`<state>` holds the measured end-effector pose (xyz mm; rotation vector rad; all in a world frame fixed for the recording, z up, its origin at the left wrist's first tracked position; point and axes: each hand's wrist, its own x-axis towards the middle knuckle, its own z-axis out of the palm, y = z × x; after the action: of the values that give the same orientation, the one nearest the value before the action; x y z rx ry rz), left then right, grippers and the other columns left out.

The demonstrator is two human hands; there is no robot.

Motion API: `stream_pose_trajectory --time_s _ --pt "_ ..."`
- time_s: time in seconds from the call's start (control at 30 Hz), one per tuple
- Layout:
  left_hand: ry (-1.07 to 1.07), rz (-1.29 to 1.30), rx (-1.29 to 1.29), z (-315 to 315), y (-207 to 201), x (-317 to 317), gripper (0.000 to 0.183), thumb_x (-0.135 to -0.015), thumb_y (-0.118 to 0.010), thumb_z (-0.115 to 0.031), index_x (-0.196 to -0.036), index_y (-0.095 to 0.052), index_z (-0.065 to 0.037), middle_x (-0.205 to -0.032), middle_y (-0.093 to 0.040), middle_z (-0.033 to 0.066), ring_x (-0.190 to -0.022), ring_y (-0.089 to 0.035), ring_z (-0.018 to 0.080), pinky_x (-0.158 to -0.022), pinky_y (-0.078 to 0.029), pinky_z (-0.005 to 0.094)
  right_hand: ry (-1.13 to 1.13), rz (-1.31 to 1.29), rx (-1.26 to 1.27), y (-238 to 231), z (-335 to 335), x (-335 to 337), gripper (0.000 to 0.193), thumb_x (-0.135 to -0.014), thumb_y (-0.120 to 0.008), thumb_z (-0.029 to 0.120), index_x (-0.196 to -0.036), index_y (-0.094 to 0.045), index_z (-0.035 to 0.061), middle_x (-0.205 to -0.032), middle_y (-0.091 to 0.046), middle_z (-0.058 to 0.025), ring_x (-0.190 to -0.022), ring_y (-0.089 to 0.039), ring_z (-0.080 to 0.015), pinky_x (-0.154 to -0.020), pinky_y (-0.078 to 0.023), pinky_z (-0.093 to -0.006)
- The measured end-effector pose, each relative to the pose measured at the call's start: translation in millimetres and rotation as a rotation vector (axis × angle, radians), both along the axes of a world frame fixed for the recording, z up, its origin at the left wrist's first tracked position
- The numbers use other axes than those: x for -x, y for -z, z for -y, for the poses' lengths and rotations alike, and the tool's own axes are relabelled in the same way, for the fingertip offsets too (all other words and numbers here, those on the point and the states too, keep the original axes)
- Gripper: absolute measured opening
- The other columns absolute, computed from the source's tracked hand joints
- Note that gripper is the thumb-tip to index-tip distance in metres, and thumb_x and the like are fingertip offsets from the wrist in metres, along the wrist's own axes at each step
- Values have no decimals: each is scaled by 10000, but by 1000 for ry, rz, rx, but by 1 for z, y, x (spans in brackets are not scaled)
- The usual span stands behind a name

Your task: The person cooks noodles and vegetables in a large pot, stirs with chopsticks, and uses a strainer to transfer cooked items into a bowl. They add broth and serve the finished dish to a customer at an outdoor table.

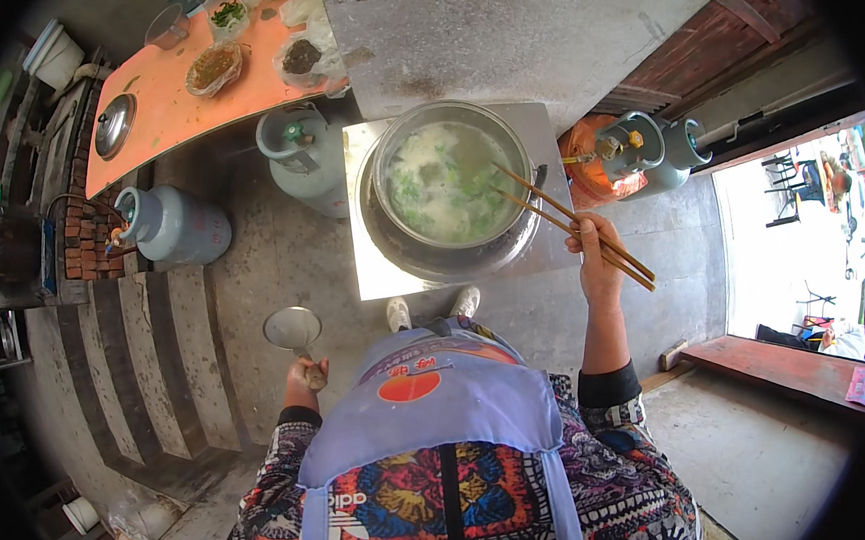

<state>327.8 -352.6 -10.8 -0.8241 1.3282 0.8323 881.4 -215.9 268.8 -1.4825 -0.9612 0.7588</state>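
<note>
My right hand [599, 257] is closed around a pair of long wooden chopsticks [559, 217]. Their tips, held a little apart, reach over the right rim of a large metal pot [382, 191]. Inside the pot is cloudy, foamy liquid with green leafy pieces [444, 183]. The pot stands on a square metal-topped stove [358, 255] in front of me. Low on my left, away from the stove, my left hand [306, 382] grips the short handle of a round strainer [292, 328]. The strainer looks bare.
An orange table [180, 82] at the far left carries bagged food and a metal lid [114, 127]. Gas cylinders stand beside the stove [305, 156], near brickwork [185, 225] and at the right [632, 149]. Steps [161, 351] lie left; a doorway sill [777, 369] lies right.
</note>
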Motion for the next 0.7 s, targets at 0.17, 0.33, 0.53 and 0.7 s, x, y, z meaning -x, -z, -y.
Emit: stream_pose_trajectory --time_s 0.17,0.33,0.53,0.7 --pt "-11 -82 -90 5 -8 -9 362 -638 -504 -49 -995 -441 -57 -782 -542 151 -694 -595 365 -632 -569 409 1 -3 5 2 0 0 198 -926 -559 187 -981 -615 6 -821 -619 -44 -657 -577 -82 -613 -488 -208" --pt "27 -68 -161 13 -4 -8 273 -667 -499 -53 -931 -436 -23 -772 -521 156 -721 -590 353 -662 -562 393 6 3 15 5 -1 -2 200 -928 -554 188 -981 -613 5 -817 -620 -48 -653 -580 -87 -614 -491 -211" --pt "108 -45 -154 16 7 3 410 -661 -484 -44 -1049 -411 65 -919 -576 217 -778 -601 344 -676 -563 366 30 -32 11 6 -1 -4 212 -929 -557 194 -994 -608 -1 -820 -620 -52 -662 -581 -92 -618 -488 -212" --pt "88 28 -103 13 4 4 418 -647 -491 -43 -1043 -406 59 -907 -580 215 -767 -603 350 -671 -567 376 8 -27 -14 7 -2 -4 212 -928 -561 195 -995 -608 -1 -824 -618 -49 -662 -575 -87 -620 -486 -209"
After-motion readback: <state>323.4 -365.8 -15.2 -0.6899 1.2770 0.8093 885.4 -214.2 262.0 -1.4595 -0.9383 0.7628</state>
